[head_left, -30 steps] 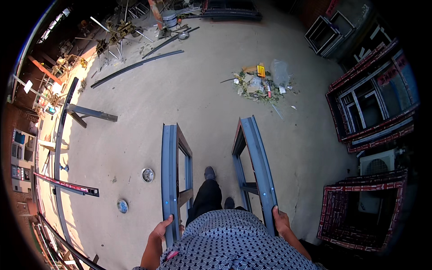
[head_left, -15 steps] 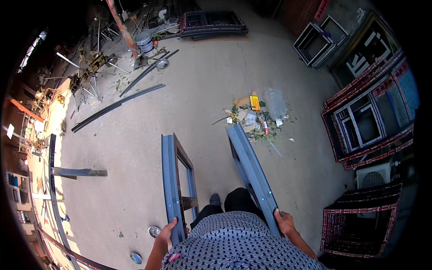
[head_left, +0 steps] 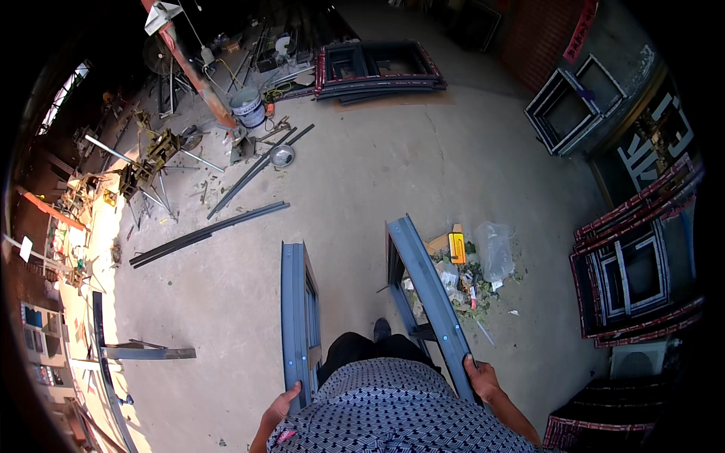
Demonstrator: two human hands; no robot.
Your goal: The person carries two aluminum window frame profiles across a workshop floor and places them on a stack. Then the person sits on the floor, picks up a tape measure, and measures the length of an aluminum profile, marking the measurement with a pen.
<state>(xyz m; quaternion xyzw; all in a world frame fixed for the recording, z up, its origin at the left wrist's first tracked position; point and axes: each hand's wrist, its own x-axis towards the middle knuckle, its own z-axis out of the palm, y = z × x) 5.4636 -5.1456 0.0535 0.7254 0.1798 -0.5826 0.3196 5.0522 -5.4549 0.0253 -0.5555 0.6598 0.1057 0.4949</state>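
Note:
I carry a grey metal window frame at each side of my body. My left hand (head_left: 281, 402) is closed round the near end of the left window frame (head_left: 291, 317), its thumb on the outer edge. On the other side, my right hand (head_left: 482, 376) grips the right window frame (head_left: 432, 302) near its lower end. Both frames stand on edge and point away from me, with crossbars showing inside them. The fingers under each frame are partly hidden.
A litter heap (head_left: 464, 279) with a clear plastic bag lies ahead to the right. Long dark profiles (head_left: 211, 234) lie on the left floor. Stacked frames (head_left: 381, 72) are at the back, and more wrapped frames (head_left: 634, 279) lean along the right. A bucket (head_left: 247, 107) stands by a post.
The litter heap, floor profiles and back stack now appear lower in the picture and a little farther right. My feet have shifted. Both window frames are still in my hands.

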